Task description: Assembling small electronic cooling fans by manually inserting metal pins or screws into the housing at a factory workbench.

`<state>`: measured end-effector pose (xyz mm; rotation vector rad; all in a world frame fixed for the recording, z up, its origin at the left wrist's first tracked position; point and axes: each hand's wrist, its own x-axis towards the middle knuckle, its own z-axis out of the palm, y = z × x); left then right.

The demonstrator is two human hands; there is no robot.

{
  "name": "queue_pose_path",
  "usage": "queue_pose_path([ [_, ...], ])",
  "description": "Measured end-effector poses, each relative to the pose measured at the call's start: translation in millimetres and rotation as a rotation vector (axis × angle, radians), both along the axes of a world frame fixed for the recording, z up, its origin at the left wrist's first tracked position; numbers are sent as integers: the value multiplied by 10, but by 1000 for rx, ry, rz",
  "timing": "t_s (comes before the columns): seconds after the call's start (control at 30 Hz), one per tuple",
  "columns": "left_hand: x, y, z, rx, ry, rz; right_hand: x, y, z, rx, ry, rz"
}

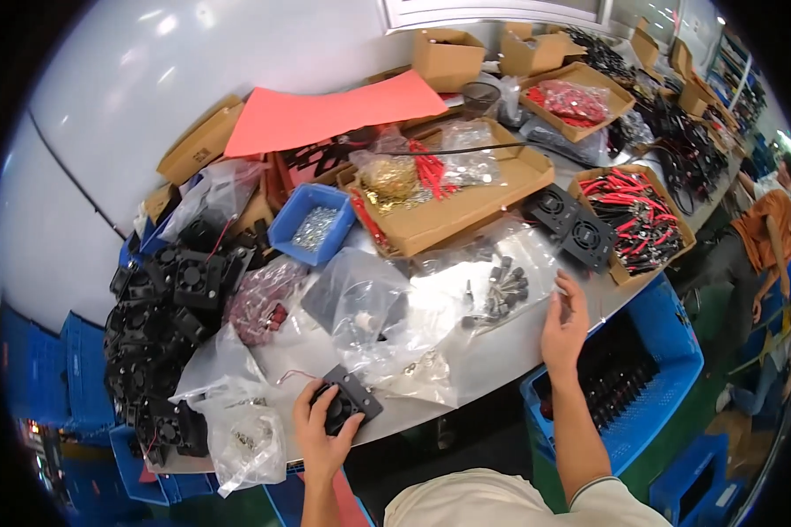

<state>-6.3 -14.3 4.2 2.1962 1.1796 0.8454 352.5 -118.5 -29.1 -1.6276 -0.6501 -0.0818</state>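
Note:
At the table's front edge, my left hand (323, 430) is closed round a black cooling fan (359, 393) in a square housing, fingers over its top and thumb along its near side. A thin reddish wire (292, 376) trails from it. My right hand (564, 327) is empty, its fingers stretched out and slightly apart, over the table's right edge. Just beyond those fingers lies a black panel with two round fan grilles (573, 227). Between the hands, clear plastic bags (360, 303) lie near a small group of dark cylindrical parts (506, 290).
Many black fans (154, 334) are heaped at the left. Beyond the hands stand a blue bin (312, 224) of small metal parts and a cardboard tray (431, 230). A box of red and black cables (637, 220) sits right, above a blue crate (664, 369). Another person (765, 228) is at far right.

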Motion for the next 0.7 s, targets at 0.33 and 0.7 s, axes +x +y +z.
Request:
queue_pose_path([
  [0.33, -33, 89, 7, 71, 29, -50, 46, -30, 18, -136, -48, 12],
  [0.7, -86, 117, -39, 39, -61, -66, 34, 31, -2, -145, -20, -23],
])
